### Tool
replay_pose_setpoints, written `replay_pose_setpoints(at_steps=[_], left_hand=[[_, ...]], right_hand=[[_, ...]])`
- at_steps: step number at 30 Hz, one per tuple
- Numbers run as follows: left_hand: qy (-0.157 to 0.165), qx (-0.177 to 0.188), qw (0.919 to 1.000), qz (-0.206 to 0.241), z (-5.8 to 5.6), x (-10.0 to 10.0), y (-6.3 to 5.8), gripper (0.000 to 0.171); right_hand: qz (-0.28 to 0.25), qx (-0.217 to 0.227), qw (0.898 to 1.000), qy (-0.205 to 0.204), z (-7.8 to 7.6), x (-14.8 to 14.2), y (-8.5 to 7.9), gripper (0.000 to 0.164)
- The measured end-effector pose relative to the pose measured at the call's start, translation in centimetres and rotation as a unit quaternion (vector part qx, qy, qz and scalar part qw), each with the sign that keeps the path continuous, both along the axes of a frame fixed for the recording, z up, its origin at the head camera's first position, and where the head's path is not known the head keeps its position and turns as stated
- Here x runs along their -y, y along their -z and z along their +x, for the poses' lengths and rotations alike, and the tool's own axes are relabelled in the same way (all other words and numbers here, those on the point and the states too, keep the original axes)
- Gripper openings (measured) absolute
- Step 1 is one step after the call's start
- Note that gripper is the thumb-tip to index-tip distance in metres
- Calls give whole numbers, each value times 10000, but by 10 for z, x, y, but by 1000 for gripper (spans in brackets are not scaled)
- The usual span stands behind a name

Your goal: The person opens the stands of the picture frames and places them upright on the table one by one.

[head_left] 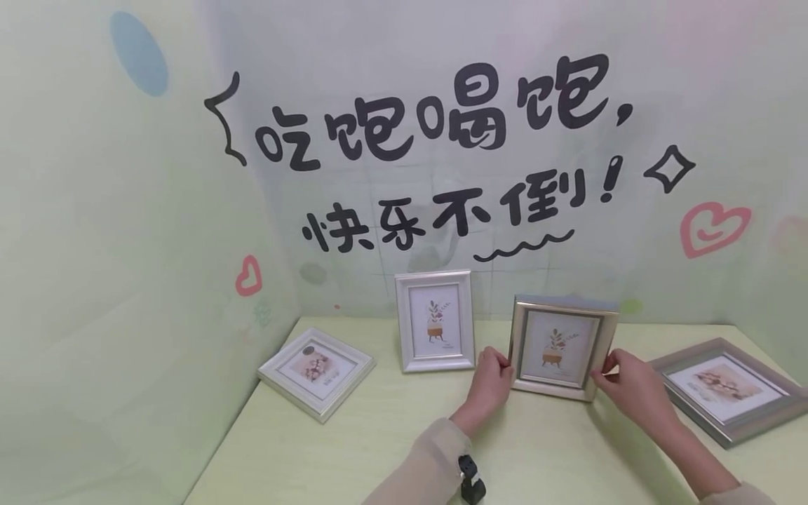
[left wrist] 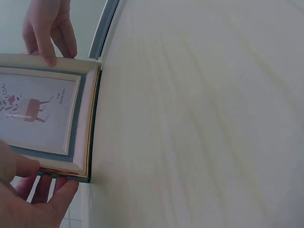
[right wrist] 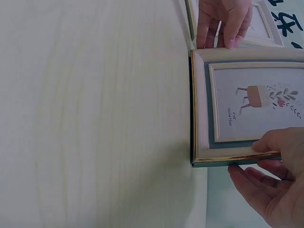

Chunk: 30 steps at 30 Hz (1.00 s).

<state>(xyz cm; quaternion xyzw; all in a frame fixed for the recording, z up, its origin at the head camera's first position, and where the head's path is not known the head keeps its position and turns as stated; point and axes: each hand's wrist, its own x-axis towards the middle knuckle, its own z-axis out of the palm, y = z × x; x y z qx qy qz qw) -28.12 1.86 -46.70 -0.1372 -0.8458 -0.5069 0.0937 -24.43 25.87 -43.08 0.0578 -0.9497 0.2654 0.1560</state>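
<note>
A gold-edged picture frame with a potted-plant print stands upright on the pale table, gripped at both sides. My left hand holds its left edge near the bottom; in the left wrist view, the left thumb lies on the front and the fingers curl behind the edge. On the opposite side, my right hand pinches the lower right edge. The right wrist view shows the right thumb on the front border, fingers behind. Just left stands a white picture frame with a similar print.
A second white frame lies face up at the left of the table. A brown-grey frame lies face up at the right, close to my right forearm. Behind the frames rises a wall with printed lettering.
</note>
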Motion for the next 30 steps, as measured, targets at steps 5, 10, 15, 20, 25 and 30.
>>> replay_pose_setpoints(at_steps=[5, 10, 15, 20, 25, 30], left_hand=[[-232, 30, 9994, -261, 4, 3, -26, 23], [-1018, -2068, 9357, -2669, 17, -2, -62, 38], [-1065, -3931, 8143, -4135, 30, -19, -88, 37], [-950, -4225, 7892, -4354, 33, -39, -91, 37], [-984, -3833, 7840, -4782, 37, -47, -88, 48], [-1017, -3891, 7730, -4907, 34, -48, -91, 61]], right_hand=[[-1, -153, 9999, -28, -2, 4, -2, 16], [-76, -100, 9999, -52, -3, 6, -1, 14], [-133, -82, 9999, -8, 2, 6, 3, 14], [-132, -90, 9998, -77, 5, 7, 4, 13], [-75, -106, 9998, -167, 9, 9, 5, 13], [-4, -75, 9999, -123, 13, 11, 3, 14]])
